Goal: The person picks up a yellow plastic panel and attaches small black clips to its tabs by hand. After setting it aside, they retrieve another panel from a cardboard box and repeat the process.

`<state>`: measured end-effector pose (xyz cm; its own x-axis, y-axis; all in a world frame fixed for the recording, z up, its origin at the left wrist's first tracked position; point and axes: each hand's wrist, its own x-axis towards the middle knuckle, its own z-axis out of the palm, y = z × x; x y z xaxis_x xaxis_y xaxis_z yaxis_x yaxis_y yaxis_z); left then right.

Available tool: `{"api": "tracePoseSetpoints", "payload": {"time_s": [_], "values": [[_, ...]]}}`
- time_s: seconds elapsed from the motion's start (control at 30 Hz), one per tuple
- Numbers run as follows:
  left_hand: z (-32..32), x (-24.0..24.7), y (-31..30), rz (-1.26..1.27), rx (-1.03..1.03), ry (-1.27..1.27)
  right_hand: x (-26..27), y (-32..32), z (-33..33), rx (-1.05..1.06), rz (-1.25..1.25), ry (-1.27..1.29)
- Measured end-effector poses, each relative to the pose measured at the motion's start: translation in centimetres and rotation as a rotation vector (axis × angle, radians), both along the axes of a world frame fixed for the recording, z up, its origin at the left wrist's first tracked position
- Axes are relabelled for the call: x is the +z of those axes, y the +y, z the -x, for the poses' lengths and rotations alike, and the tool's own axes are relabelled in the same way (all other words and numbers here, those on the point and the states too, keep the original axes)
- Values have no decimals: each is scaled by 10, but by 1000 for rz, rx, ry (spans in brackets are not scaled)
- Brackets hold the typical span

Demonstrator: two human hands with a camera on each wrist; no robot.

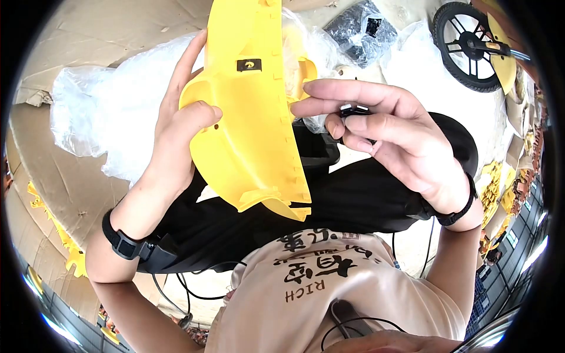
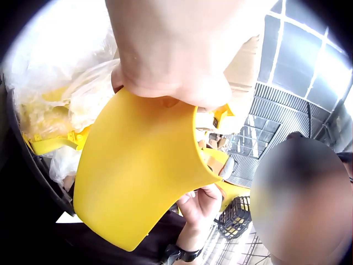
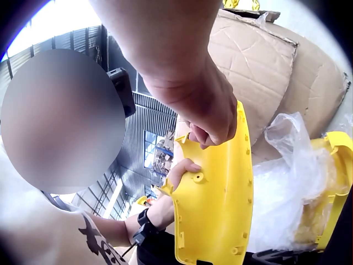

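Note:
A curved yellow plastic panel with a small black label is held up in front of the person's lap. The left hand grips its left edge, thumb lying over the front face. Small black pieces with shiny metal ends sit among the curled fingers of the right hand; their exact kind I cannot tell. Two right fingertips reach the panel's right edge. From the right wrist view, the inner side of the panel shows a round post and several small tabs along its rim.
Clear plastic wrapping lies on cardboard at the left. A black spoked wheel is at the upper right, near a plastic-wrapped dark item. More yellow parts in clear bags stand beside the lap.

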<state>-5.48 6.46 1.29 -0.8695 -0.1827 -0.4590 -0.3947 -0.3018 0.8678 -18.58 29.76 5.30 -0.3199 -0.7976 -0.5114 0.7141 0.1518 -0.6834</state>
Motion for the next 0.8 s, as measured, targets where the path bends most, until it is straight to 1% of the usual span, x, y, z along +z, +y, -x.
{"api": "tracePoseSetpoints", "payload": {"time_s": [0.23, 0.3, 0.33, 0.4, 0.47, 0.53, 0.57, 0.63, 0.73, 0.8], "values": [[3, 3, 5, -93, 44, -51, -3, 3, -1, 23, -24, 18], [0, 1, 3, -96, 25, -88, 0, 0, -5, -50, -53, 13], [-1, -1, 1, -85, 29, -96, -3, 0, -5, -48, -43, 5], [-3, -5, 1, -163, 84, -95, -9, 6, -4, 35, -35, 87], [-3, -4, 1, -184, 86, -123, -9, 5, -5, 15, -26, 87], [-6, -9, -3, -322, 82, -292, -6, 5, -5, 15, -17, 68], [-6, -8, -4, -324, 81, -292, -4, 4, -5, 15, -18, 68], [-4, -3, -5, -403, 54, -438, 0, 1, -7, 60, -51, 100], [-3, -3, -2, -452, 66, -468, -1, 2, -10, 79, -110, 66], [-2, -4, -1, -459, 74, -478, -1, 1, -11, 101, -99, 73]]}}
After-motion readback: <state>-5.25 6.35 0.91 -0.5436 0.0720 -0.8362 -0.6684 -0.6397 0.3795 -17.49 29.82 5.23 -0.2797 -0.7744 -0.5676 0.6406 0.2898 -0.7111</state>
